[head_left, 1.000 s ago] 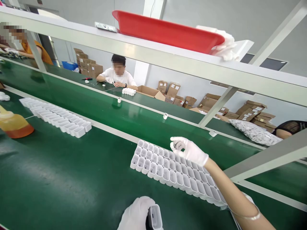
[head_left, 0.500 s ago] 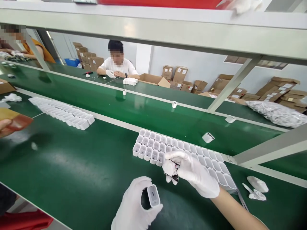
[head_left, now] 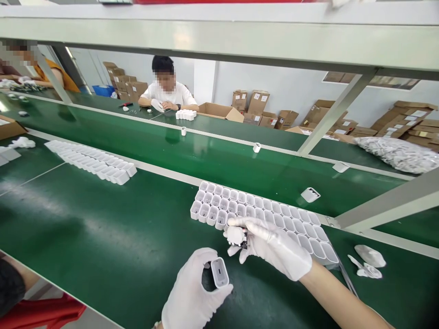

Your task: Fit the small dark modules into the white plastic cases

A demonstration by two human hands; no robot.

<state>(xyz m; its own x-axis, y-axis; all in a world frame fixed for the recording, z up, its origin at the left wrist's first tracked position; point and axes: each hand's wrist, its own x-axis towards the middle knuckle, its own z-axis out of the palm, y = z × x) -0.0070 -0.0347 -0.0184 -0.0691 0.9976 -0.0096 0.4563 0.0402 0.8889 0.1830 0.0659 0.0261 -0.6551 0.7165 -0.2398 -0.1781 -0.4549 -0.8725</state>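
Left hand gripping 1 white shell, opening up; right hand pinching small insert just above, not yet seated; block of shells waiting behind.

We wear thin white fabric gloves on both hands. The glove on our left hand fits closely, creases at the knuckles and covers the hand to the wrist, where its cuff reaches the bottom edge of the head view. The glove on our right hand is the same plain white, without print or logo, and ends in a snug cuff at the wrist. Beyond that cuff our right forearm is bare, with no sleeve on it.
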